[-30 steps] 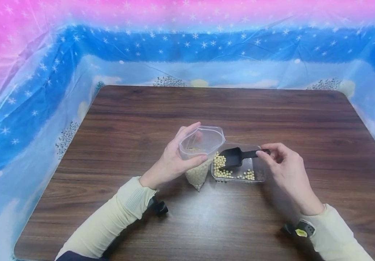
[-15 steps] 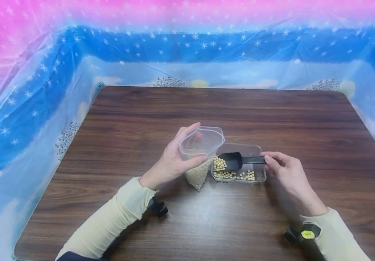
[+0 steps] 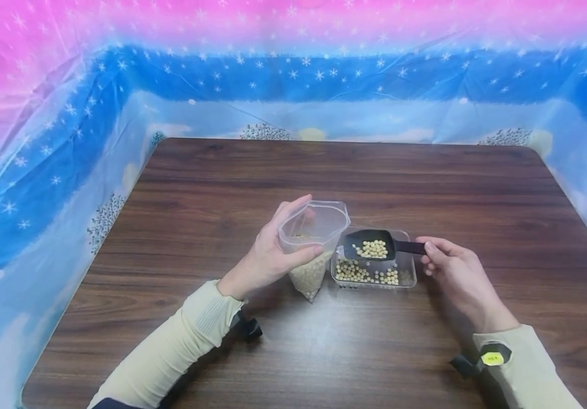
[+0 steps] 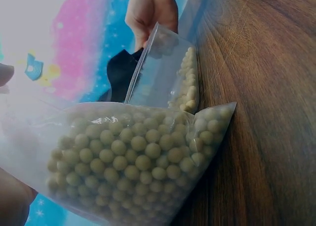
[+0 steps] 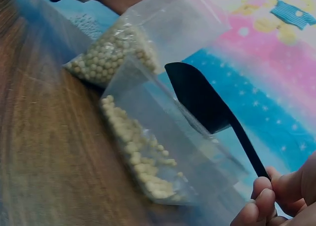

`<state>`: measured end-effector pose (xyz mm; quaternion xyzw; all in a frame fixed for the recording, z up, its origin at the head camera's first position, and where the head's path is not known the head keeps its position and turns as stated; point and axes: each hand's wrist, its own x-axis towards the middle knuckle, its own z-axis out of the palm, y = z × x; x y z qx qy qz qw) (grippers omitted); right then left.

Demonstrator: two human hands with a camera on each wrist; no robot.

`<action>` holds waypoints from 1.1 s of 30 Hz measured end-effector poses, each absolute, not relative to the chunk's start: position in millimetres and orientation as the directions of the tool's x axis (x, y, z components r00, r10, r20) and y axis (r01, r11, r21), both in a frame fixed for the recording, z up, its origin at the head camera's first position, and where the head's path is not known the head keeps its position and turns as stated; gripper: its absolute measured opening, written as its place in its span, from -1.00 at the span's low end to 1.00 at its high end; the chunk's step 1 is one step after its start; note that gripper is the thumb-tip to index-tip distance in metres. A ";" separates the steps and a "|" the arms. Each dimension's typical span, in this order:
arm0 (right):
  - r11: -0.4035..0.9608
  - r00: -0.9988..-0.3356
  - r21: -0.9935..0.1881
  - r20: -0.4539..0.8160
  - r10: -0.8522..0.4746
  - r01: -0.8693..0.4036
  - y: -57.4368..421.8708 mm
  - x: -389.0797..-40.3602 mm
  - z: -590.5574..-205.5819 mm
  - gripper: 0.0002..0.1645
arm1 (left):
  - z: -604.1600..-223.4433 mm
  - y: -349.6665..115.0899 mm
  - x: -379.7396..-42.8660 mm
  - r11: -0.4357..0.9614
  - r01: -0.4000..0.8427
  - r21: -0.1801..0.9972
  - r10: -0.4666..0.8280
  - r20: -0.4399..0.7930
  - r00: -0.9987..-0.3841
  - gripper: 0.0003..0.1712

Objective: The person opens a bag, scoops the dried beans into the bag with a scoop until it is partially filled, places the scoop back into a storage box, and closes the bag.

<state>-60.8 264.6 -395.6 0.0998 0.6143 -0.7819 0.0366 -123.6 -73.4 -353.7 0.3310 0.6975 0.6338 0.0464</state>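
Note:
My left hand grips the mouth of a clear plastic bag and holds it spread. Pale yellow round beans fill the bag's lower part, whose corner is down at the table in the left wrist view. By its handle end, my right hand pinches a black scoop. Level above a clear plastic box, the scoop carries a small heap of beans. More loose beans lie on the box floor, seen through its wall in the right wrist view.
The dark wood-grain table reaches back to a pink and blue snowflake cloth hung around it. The box stands directly right of the bag. Black wrist straps sit at both sleeves.
My right hand has raised the scoop out of the beans in the box and levelled it, with beans now in its bowl. The left hand and the bag have stayed nearly still.

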 end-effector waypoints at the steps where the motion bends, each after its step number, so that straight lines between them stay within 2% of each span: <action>1: -0.263 -0.979 -0.950 -0.191 0.064 0.168 266.2 -60.2 -392.8 -0.83 | -353.5 -73.6 -123.4 -0.027 0.400 0.916 0.521 0.355 -0.777 -0.05; 7: -0.364 -0.988 -0.929 -0.111 0.107 0.065 274.8 -56.6 -364.0 -0.76 | -354.7 -73.2 -123.3 -0.022 0.390 0.920 0.522 0.343 -0.781 -0.06; 12: -0.381 -0.989 -0.924 -0.027 0.147 -0.031 278.8 -52.4 -334.9 -0.70 | -356.0 -71.8 -124.0 -0.025 0.393 0.919 0.523 0.347 -0.779 -0.05; 24: -0.393 -0.986 -0.904 0.151 0.077 -0.169 246.5 -54.5 -286.5 -0.67 | -355.2 -72.0 -123.7 -0.042 0.376 0.926 0.529 0.340 -0.778 -0.04; 28: -0.282 -0.977 -0.936 0.195 0.084 -0.211 230.4 -55.0 -277.9 -0.66 | -354.9 -73.0 -123.7 -0.040 0.386 0.922 0.531 0.346 -0.773 -0.04; 33: -0.027 -0.964 -0.970 0.239 0.115 -0.243 214.9 -54.3 -268.5 -0.69 | -355.4 -72.3 -124.1 -0.045 0.384 0.922 0.531 0.347 -0.773 -0.05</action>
